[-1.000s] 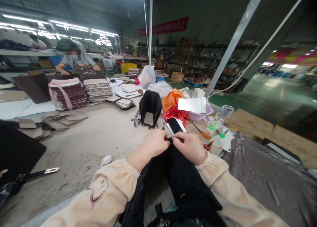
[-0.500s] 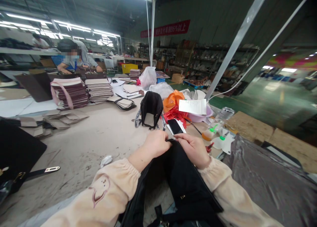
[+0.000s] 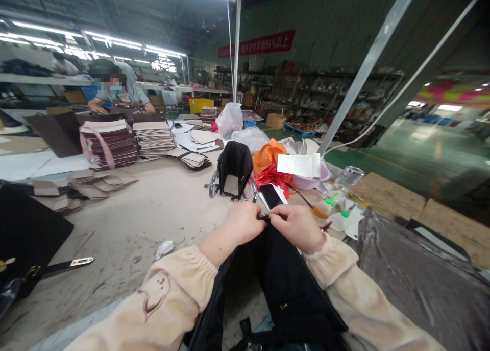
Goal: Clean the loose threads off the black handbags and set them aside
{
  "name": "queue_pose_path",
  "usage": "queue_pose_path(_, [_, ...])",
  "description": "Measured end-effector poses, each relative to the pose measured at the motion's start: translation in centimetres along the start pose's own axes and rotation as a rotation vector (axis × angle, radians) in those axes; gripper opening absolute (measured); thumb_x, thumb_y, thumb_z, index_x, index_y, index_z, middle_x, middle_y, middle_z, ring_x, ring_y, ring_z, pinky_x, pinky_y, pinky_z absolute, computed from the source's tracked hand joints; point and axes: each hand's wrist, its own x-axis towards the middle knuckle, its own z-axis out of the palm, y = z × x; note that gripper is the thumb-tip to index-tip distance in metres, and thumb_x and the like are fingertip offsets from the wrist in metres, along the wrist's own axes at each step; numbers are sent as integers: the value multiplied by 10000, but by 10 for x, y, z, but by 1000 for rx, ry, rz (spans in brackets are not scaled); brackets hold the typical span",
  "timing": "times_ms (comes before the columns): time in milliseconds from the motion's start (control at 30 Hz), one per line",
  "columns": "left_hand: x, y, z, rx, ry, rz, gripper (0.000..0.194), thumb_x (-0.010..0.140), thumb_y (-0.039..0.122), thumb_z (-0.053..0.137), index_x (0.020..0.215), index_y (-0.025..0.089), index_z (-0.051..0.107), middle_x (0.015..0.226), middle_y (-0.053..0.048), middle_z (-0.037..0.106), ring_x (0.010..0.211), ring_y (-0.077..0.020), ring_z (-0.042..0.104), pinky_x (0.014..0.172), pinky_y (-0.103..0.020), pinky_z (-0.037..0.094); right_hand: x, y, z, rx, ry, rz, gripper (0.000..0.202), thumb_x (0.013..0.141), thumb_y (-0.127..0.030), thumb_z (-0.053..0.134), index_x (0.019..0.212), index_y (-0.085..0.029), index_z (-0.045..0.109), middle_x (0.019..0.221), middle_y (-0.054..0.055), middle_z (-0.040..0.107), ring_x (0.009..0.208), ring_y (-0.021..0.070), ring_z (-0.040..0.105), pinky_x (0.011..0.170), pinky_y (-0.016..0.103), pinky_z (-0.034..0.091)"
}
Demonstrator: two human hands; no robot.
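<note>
A large black bag stands with its mouth toward me, and part of the tabletop shows through it. My left hand is closed on the bag's far upper edge, its fingertips partly hidden. Right beside it, my right hand pinches the same edge between thumb and fingers. Just beyond my hands sits a smaller black bag with plastic-wrapped handles. A phone lies on white paper close to my right hand.
At left are another black bag, flat grey pieces and stacked panels. Rightward lie a red plastic bag, bottles and a grey plastic-covered stack. A metal post rises there. A co-worker sits across.
My right hand has shifted slightly left, closer to my left hand, and its fingers have drawn into a tighter pinch on the edge. My left hand stays nearly still.
</note>
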Motion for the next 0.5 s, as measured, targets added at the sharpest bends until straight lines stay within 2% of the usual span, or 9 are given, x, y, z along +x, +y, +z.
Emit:
queue_pose_path(100, [0, 0, -1, -13, -4, -3, 243, 708, 370, 552, 733, 177, 698, 712, -55, 675, 675, -180, 587, 572, -253, 381, -4, 8, 4, 139, 30, 92, 253, 745, -205, 506, 836, -201, 742, 797, 14, 739, 757, 172, 671, 729, 271, 503])
queue_pose_path(233, [-1, -1, -1, -46, 16, 17, 218, 706, 353, 560, 683, 177, 686, 658, -38, 657, 626, -162, 563, 555, -252, 362, -24, 16, 1, 439, -11, 334, 351, 798, -350, 513, 1025, -149, 688, 919, 68, 727, 765, 193, 676, 676, 297, 546])
queue_pose_path(300, [0, -2, 0, -82, 7, 21, 220, 705, 353, 568, 650, 169, 675, 640, -36, 648, 630, -165, 566, 573, -256, 375, -43, 16, -5, 457, -59, 324, 434, 807, -437, 528, 1102, -146, 656, 1026, 87, 699, 873, 214, 663, 744, 315, 543])
queue_pose_path(400, [1, -5, -2, -213, -79, 0, 213, 687, 349, 601, 671, 152, 679, 667, -44, 662, 682, -188, 597, 635, -273, 424, -78, 13, -18, 400, -159, 272, 524, 812, -469, 542, 1230, -155, 582, 1099, 102, 667, 1018, 239, 616, 883, 352, 499])
queue_pose_path(500, [-2, -11, -8, -302, -185, -8, 301, 665, 379, 648, 840, 140, 700, 808, -58, 708, 767, -202, 639, 695, -275, 478, -113, 6, -28, 404, -265, 286, 649, 808, -477, 553, 1364, -162, 441, 1161, 115, 633, 1030, 239, 611, 883, 358, 505])
